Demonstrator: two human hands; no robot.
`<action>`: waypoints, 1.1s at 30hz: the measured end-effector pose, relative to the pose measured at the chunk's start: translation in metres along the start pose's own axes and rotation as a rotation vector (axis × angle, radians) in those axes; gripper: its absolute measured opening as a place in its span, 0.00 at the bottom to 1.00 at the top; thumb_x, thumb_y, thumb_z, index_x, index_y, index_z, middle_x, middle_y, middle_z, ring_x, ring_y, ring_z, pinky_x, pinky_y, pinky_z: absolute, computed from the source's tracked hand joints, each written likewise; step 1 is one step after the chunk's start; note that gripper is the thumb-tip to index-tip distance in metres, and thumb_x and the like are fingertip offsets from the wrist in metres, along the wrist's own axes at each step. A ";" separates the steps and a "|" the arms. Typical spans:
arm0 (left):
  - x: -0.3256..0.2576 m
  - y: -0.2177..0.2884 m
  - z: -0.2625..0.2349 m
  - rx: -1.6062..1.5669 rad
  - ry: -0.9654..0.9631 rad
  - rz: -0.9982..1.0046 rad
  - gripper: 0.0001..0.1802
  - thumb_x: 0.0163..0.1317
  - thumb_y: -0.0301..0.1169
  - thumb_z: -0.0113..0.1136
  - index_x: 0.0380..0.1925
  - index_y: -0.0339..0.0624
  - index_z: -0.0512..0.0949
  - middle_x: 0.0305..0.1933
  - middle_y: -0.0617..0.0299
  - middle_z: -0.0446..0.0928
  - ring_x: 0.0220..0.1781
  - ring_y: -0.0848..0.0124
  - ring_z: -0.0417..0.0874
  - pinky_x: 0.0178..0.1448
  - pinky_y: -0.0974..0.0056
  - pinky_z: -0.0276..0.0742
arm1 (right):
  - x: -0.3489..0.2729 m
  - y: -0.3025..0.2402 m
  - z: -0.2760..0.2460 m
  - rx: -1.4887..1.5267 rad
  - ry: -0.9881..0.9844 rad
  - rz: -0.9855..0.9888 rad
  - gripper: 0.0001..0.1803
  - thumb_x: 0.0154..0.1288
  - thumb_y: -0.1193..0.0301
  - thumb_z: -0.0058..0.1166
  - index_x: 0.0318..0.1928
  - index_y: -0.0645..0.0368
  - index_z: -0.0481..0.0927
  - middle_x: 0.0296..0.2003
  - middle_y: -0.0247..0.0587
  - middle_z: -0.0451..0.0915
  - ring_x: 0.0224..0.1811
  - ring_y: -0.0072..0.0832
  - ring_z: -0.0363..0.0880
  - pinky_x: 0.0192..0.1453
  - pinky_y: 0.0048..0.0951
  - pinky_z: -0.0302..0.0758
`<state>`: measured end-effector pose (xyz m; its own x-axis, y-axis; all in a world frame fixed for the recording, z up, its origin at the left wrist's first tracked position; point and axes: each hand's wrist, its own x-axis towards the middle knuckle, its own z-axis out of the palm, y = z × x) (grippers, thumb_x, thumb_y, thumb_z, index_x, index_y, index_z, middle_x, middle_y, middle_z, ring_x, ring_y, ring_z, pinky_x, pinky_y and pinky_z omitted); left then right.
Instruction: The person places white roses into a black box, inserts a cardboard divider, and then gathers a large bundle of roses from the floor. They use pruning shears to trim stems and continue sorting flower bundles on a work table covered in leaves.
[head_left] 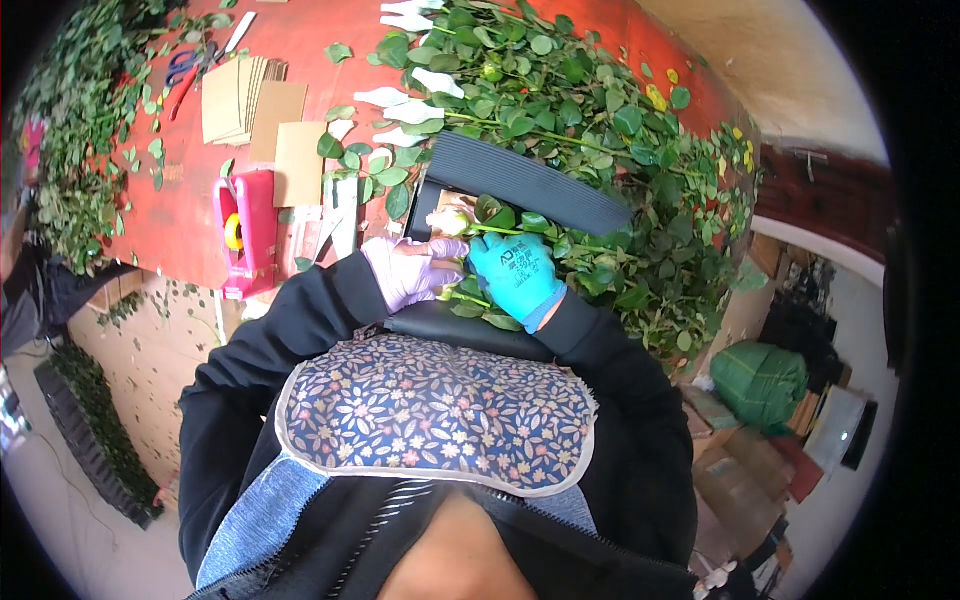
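Observation:
A pale pink rose (450, 220) lies in front of me, its bloom over a black tray (424, 204) and its leafy stem running right. My left hand (408, 274), in a lilac glove, is closed just below the bloom, its fingers pointing right; what they pinch is hidden. My right hand (516, 274), in a turquoise glove, curls around rose stems just behind the bloom. Leaves stick out on both sides of it. Below the hands, another leafy stem (468, 298) passes toward the right. A ribbed black panel (530, 180) slants just beyond the hands.
Several roses with white-wrapped heads (412, 112) lie on the red table (300, 50), their foliage (640, 170) spreading right. At left are a pink tape dispenser (246, 232), cardboard pieces (235, 100), dark-handled scissors (183, 68) and loose leaves. A green sack (758, 385) stands low at right.

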<state>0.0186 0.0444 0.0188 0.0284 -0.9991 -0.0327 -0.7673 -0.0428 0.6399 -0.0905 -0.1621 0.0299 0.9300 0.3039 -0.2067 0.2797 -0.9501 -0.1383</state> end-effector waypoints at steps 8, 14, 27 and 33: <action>0.001 0.001 0.000 -0.160 -0.147 -0.234 0.22 0.60 0.29 0.59 0.56 0.51 0.77 0.66 0.59 0.70 0.55 0.61 0.81 0.51 0.60 0.80 | -0.007 -0.001 -0.056 -0.067 0.280 0.095 0.13 0.65 0.57 0.53 0.41 0.50 0.77 0.25 0.33 0.73 0.23 0.33 0.76 0.30 0.38 0.70; 0.000 -0.003 0.016 -0.425 0.110 -0.109 0.21 0.60 0.26 0.61 0.55 0.49 0.78 0.62 0.52 0.73 0.56 0.53 0.79 0.55 0.58 0.79 | -0.010 0.022 -0.026 -0.247 0.075 0.104 0.14 0.57 0.68 0.53 0.44 0.57 0.78 0.28 0.33 0.79 0.28 0.32 0.82 0.29 0.39 0.75; 0.000 -0.008 0.005 -0.217 0.201 0.059 0.14 0.58 0.23 0.63 0.46 0.45 0.82 0.61 0.50 0.74 0.45 0.55 0.84 0.47 0.60 0.81 | -0.026 0.035 -0.026 0.841 -0.293 0.108 0.14 0.65 0.58 0.57 0.39 0.57 0.82 0.31 0.49 0.82 0.34 0.47 0.82 0.39 0.45 0.76; -0.002 -0.001 0.005 -0.101 0.158 -0.066 0.13 0.58 0.31 0.64 0.44 0.56 0.82 0.62 0.64 0.74 0.37 0.64 0.84 0.37 0.64 0.82 | -0.012 0.017 -0.047 0.326 0.319 0.113 0.20 0.69 0.54 0.50 0.48 0.56 0.80 0.33 0.43 0.83 0.26 0.42 0.80 0.31 0.43 0.74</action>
<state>0.0164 0.0462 0.0142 0.1833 -0.9823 0.0388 -0.6924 -0.1010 0.7144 -0.0861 -0.1853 0.0754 0.9914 0.1145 0.0632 0.1306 -0.8885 -0.4399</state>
